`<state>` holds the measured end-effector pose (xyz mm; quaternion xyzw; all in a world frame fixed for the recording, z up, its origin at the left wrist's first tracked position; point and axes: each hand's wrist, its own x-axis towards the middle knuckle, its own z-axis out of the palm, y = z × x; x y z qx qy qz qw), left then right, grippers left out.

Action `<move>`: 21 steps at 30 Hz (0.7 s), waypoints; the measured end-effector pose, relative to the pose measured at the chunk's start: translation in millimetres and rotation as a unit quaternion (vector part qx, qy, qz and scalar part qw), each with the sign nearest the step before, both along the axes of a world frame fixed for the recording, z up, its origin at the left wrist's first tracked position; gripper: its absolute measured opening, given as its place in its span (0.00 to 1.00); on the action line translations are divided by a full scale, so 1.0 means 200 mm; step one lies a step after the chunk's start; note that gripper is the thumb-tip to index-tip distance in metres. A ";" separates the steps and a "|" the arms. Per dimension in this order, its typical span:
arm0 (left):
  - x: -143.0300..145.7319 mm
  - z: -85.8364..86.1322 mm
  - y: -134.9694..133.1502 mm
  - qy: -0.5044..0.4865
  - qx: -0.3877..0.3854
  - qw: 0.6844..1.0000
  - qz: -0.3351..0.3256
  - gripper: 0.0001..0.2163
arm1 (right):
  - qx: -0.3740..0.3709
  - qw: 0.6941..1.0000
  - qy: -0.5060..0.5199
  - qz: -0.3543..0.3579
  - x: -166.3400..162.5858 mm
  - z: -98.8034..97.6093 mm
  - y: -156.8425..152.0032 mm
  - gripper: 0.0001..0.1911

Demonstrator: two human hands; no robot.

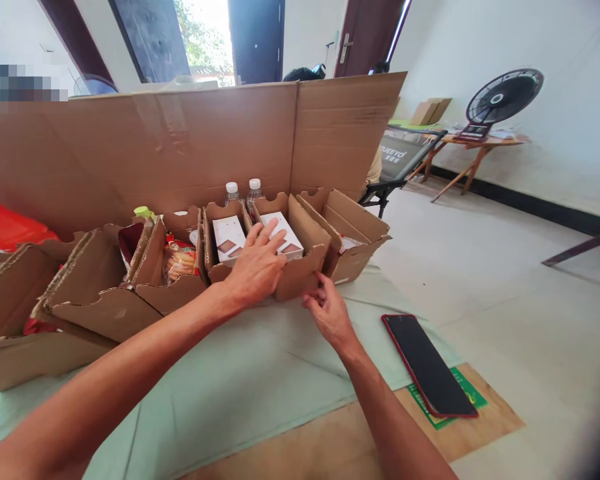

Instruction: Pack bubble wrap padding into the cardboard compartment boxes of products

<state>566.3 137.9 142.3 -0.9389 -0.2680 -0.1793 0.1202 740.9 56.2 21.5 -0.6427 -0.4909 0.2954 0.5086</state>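
Note:
My left hand point(260, 261), its fingers spread, reaches over the front of an open cardboard bin point(300, 277). Its fingertips are over a white box point(281, 233) inside that bin; whether they touch it I cannot tell. My right hand point(330, 312) is closed with bent fingers at the lower right front corner of the same bin, gripping its edge. Another white box point(229, 237) stands in the bin to the left. At the right end of the row, a further cardboard bin point(360, 257) holds a small packet point(349, 243).
Several cardboard bins point(100, 267) continue leftward, one with packaged snacks point(180, 259). Two white-capped bottles point(255, 190) stand behind, before a tall cardboard panel point(220, 143). A phone point(430, 363) lies right on the cloth-covered table point(220, 400). A fan point(503, 97) stands farther back.

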 end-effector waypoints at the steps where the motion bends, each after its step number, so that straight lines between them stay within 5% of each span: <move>1: -0.03 0.00 0.01 -0.002 0.005 1.000 0.010 0.07 | 0.000 1.000 -0.001 0.011 -0.02 0.00 0.00 0.36; 6: -0.16 -0.02 -0.05 -0.047 0.010 0.999 0.022 0.06 | 0.010 1.000 -0.012 0.016 0.02 0.08 -0.10 0.23; 10: -0.23 -0.10 -0.29 -0.143 -0.006 0.990 -0.012 0.13 | 0.085 0.988 -0.079 -0.100 0.28 0.23 -0.18 0.24; 15: -0.35 -0.38 -0.64 -0.186 -0.086 0.979 0.016 0.14 | 0.039 0.950 -0.291 -0.111 0.55 0.46 -0.07 0.33; 21: -0.55 -0.75 -0.85 -0.201 -0.130 0.967 0.085 0.09 | -0.070 0.887 -0.454 -0.036 0.60 0.53 0.11 0.16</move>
